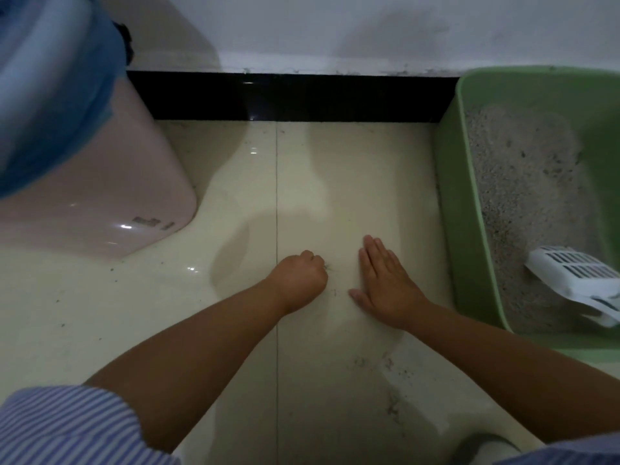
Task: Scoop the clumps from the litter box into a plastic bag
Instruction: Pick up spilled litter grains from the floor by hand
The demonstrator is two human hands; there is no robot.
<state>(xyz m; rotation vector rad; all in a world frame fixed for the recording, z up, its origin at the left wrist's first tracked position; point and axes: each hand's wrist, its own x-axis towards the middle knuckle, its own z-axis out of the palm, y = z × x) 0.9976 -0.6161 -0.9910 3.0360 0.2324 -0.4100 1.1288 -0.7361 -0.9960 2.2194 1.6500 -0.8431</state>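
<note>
Here, at the far left, a pink bin (100,182) stands on the cream tiled floor (335,169), lined with a blue plastic bag (50,95) that folds over its rim and fills the upper left corner. A striped sleeve (63,427) shows at the bottom left, and from it a bare forearm reaches forward to the left hand (300,280), which sits low over the floor just right of a tile joint. Its fingers are curled into a loose fist, and a small tuft of something dark pokes out by the fingertips; whether it is pinched there I cannot tell. A few dark specks (333,292) lie on the tile between the 2 hands. Just beside it, the right hand (385,283) lies flat, palm down on the floor, its 4 fingers straight and pressed together, the thumb splayed out toward the left hand. More scattered grit (389,367) dots the floor nearer the person. Behind everything a black skirting (288,95) runs along the foot of a white wall (335,28). At the right stands the green litter box (469,229), close to the right forearm, holding pale grey litter (520,182). A white slotted scoop (577,280) rests inside it at the near right, untouched by either hand.
</note>
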